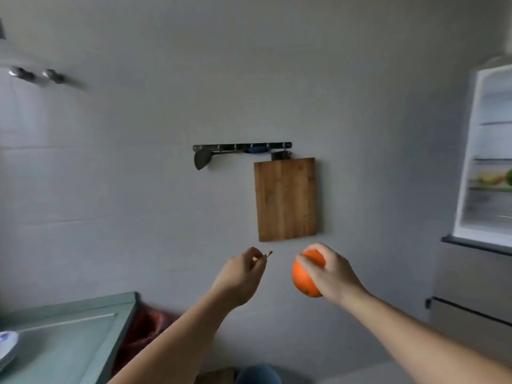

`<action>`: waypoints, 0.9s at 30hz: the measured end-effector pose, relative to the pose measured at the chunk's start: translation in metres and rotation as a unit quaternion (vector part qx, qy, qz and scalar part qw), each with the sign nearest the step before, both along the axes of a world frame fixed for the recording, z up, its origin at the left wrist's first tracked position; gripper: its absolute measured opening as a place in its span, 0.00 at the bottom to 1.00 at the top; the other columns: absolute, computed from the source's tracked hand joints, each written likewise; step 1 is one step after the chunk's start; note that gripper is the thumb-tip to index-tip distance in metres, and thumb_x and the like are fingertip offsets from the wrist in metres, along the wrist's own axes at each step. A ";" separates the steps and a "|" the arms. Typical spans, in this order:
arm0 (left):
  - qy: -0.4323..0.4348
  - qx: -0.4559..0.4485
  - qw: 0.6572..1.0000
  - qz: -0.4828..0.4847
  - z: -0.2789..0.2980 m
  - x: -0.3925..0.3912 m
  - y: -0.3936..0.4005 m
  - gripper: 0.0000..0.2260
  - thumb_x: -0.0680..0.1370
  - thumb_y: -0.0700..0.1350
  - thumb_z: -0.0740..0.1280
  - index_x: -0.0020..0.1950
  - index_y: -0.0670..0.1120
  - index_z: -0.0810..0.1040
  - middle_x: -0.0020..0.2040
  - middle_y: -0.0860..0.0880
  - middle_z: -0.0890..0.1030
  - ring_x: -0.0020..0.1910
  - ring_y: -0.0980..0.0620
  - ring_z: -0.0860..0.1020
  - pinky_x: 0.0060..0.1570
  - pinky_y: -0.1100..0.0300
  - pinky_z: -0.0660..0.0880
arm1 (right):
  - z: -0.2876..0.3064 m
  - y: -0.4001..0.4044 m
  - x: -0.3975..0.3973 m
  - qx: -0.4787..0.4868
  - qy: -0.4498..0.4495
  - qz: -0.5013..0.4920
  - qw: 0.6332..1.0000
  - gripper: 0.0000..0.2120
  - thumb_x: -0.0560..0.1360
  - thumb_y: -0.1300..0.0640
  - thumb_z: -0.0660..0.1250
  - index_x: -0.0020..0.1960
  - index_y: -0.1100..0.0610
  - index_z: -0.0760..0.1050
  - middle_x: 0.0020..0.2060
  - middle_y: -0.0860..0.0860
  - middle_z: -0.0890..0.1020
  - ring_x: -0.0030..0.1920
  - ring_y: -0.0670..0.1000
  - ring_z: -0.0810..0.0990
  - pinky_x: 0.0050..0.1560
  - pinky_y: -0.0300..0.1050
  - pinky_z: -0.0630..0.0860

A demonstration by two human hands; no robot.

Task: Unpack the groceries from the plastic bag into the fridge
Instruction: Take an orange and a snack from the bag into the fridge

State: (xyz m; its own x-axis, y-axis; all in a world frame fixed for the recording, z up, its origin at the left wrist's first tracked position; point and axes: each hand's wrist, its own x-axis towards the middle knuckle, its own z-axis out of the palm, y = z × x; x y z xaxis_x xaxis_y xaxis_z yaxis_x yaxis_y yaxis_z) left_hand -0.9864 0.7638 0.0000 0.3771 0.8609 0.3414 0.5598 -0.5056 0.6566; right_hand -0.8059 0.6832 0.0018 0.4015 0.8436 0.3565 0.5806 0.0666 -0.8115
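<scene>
Surface (pixel 69 336): greenish, low left, nearest you; white plate edge (pixel 7 350) at its left end.
Red bag (pixel 144 328): bunched betw. surface & wall, blurred.
Your L hand (pixel 241 275): closed, pinching a small tan scrap (pixel 268 254) at the fingertips; can't tell what it is.
Your R hand (pixel 329 273): wrapped over the orange (pixel 304 278) from the right, gripping it in mid-air.
Orange: round-ish, long axis approx vertical; stem end not visible. Just right of L hand, apart.
Cutting board (pixel 285 199): wood, hangs upright on wall, above both hands.
Hook rail (pixel 242 146): above board.
Fridge (pixel 487 151): open, far right; fruit on a shelf, blurred.
</scene>
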 end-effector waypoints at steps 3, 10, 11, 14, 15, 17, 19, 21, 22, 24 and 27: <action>-0.057 -0.049 0.996 -0.048 -0.008 0.046 0.009 0.09 0.81 0.51 0.59 0.49 0.49 0.76 0.37 0.49 0.78 0.31 0.52 0.72 0.31 0.60 0.67 | 0.008 -0.018 0.026 0.022 0.009 -0.075 0.997 0.09 0.73 0.45 0.68 0.46 0.50 0.76 0.46 0.45 0.80 0.48 0.50 0.78 0.42 0.40 0.71; -0.044 -0.052 0.976 -0.206 -0.010 0.155 -0.029 0.10 0.80 0.52 0.59 0.47 0.49 0.76 0.38 0.49 0.80 0.33 0.51 0.74 0.34 0.58 0.69 | 0.011 -0.110 0.105 0.021 -0.030 -0.229 0.973 0.09 0.73 0.46 0.69 0.49 0.49 0.76 0.46 0.46 0.79 0.48 0.50 0.77 0.38 0.33 0.70; -0.033 -0.043 0.973 -0.226 -0.009 0.169 -0.038 0.10 0.80 0.52 0.59 0.45 0.50 0.76 0.38 0.49 0.80 0.34 0.51 0.74 0.35 0.58 0.69 | 0.010 -0.125 0.116 0.020 -0.029 -0.247 0.968 0.09 0.73 0.45 0.69 0.48 0.49 0.75 0.46 0.45 0.79 0.48 0.51 0.77 0.40 0.38 0.73; -0.023 -0.029 0.963 -0.268 -0.003 0.207 -0.067 0.11 0.80 0.52 0.59 0.44 0.49 0.76 0.39 0.48 0.80 0.35 0.50 0.74 0.36 0.57 0.69 | 0.008 -0.168 0.149 0.031 -0.016 -0.283 0.958 0.11 0.70 0.41 0.69 0.45 0.46 0.74 0.45 0.45 0.79 0.48 0.52 0.78 0.47 0.47 0.77; -0.026 -0.034 0.959 -0.279 -0.001 0.218 -0.077 0.11 0.80 0.52 0.59 0.45 0.49 0.76 0.39 0.48 0.81 0.35 0.50 0.74 0.36 0.57 0.70 | 0.009 -0.181 0.159 0.032 -0.016 -0.294 0.955 0.10 0.71 0.43 0.70 0.45 0.46 0.74 0.46 0.45 0.79 0.48 0.52 0.78 0.48 0.48 0.77; -0.033 -0.046 0.953 -0.296 0.001 0.240 -0.097 0.11 0.80 0.52 0.59 0.46 0.48 0.77 0.39 0.47 0.80 0.34 0.50 0.73 0.37 0.57 0.70 | 0.010 -0.203 0.176 0.046 -0.018 -0.312 0.949 0.09 0.71 0.43 0.71 0.46 0.45 0.74 0.46 0.44 0.78 0.48 0.52 0.78 0.50 0.50 0.78; -0.047 -0.064 0.949 -0.307 0.003 0.260 -0.120 0.10 0.80 0.51 0.60 0.46 0.47 0.78 0.38 0.48 0.79 0.34 0.51 0.73 0.36 0.58 0.70 | 0.012 -0.221 0.189 0.070 -0.012 -0.327 0.942 0.13 0.67 0.40 0.71 0.47 0.44 0.74 0.46 0.41 0.78 0.49 0.51 0.78 0.52 0.51 0.78; -0.054 -0.073 0.944 -0.316 0.005 0.280 -0.140 0.10 0.80 0.50 0.61 0.46 0.48 0.78 0.37 0.50 0.78 0.34 0.52 0.73 0.36 0.58 0.70 | 0.014 -0.236 0.199 0.087 -0.004 -0.335 0.938 0.16 0.67 0.41 0.73 0.51 0.43 0.73 0.46 0.39 0.76 0.49 0.50 0.77 0.52 0.50 0.78; -0.053 -0.072 0.943 -0.319 0.006 0.290 -0.149 0.10 0.80 0.51 0.61 0.46 0.48 0.78 0.37 0.50 0.78 0.35 0.52 0.73 0.36 0.59 0.70 | 0.014 -0.242 0.203 0.091 -0.002 -0.341 0.936 0.18 0.67 0.42 0.74 0.53 0.42 0.72 0.47 0.39 0.75 0.50 0.50 0.76 0.52 0.49 0.77; -0.055 -0.068 0.942 -0.324 0.010 0.308 -0.163 0.09 0.79 0.51 0.61 0.45 0.48 0.78 0.36 0.50 0.78 0.34 0.52 0.73 0.36 0.59 0.69 | 0.016 -0.254 0.211 0.095 -0.001 -0.351 0.932 0.23 0.66 0.43 0.75 0.57 0.42 0.71 0.50 0.41 0.74 0.52 0.49 0.75 0.53 0.48 0.76; -0.056 -0.055 0.939 -0.334 0.014 0.333 -0.176 0.09 0.80 0.50 0.61 0.46 0.48 0.77 0.36 0.50 0.77 0.34 0.53 0.72 0.34 0.61 0.69 | 0.019 -0.271 0.227 0.103 -0.017 -0.358 0.928 0.27 0.65 0.44 0.77 0.60 0.43 0.70 0.53 0.43 0.74 0.53 0.49 0.74 0.49 0.43 0.71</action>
